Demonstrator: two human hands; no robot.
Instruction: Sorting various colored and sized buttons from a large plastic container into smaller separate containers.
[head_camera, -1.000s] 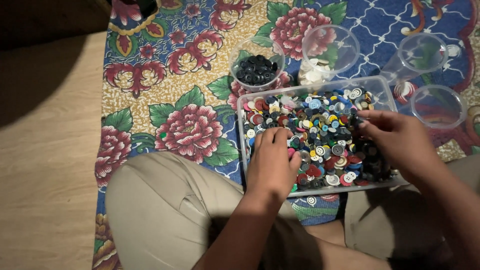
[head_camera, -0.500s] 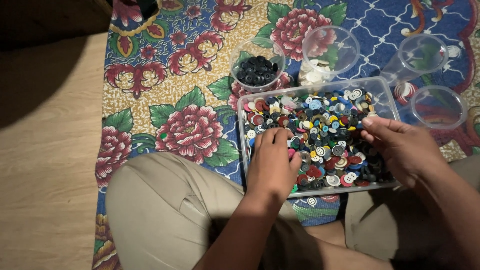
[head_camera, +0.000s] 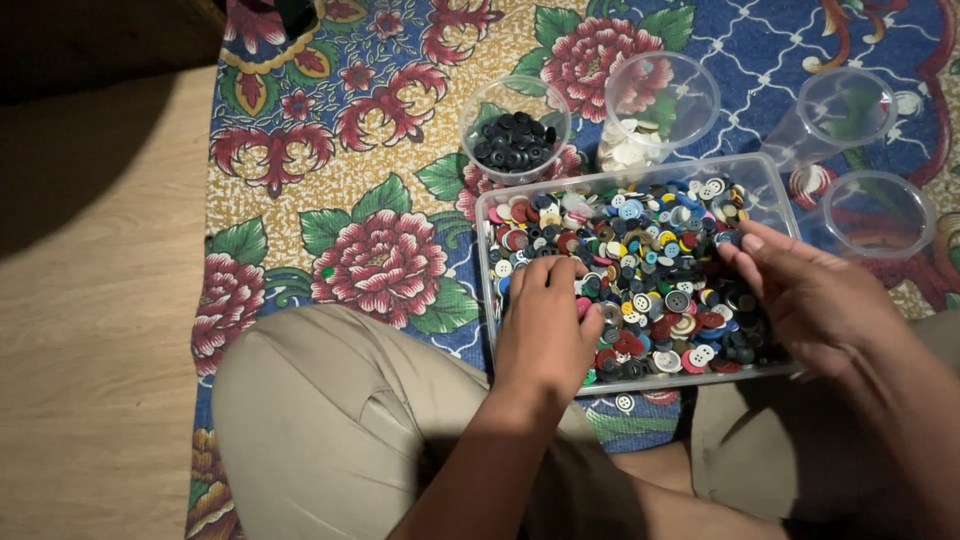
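A clear rectangular plastic tray (head_camera: 488, 205) full of mixed coloured buttons (head_camera: 650, 270) lies on a floral cloth in front of my crossed legs. My left hand (head_camera: 545, 325) rests palm down on the buttons at the tray's left side, its fingertips spread among them and nothing held. At the tray's right side my right hand (head_camera: 815, 300) hovers with thumb and fingers pinched together on a small dark button (head_camera: 731, 238).
Behind the tray stand a clear cup of black buttons (head_camera: 515, 140) and a clear cup of white buttons (head_camera: 632, 150). Two clear cups with nothing in them are at the right, one tipped over (head_camera: 835, 110) and one upright (head_camera: 878, 212). Wooden floor (head_camera: 95, 300) lies to the left of the floral cloth (head_camera: 380, 265).
My right hand's fingertips have closed together and drawn slightly toward the tray's right edge. My left hand has stayed on the buttons.
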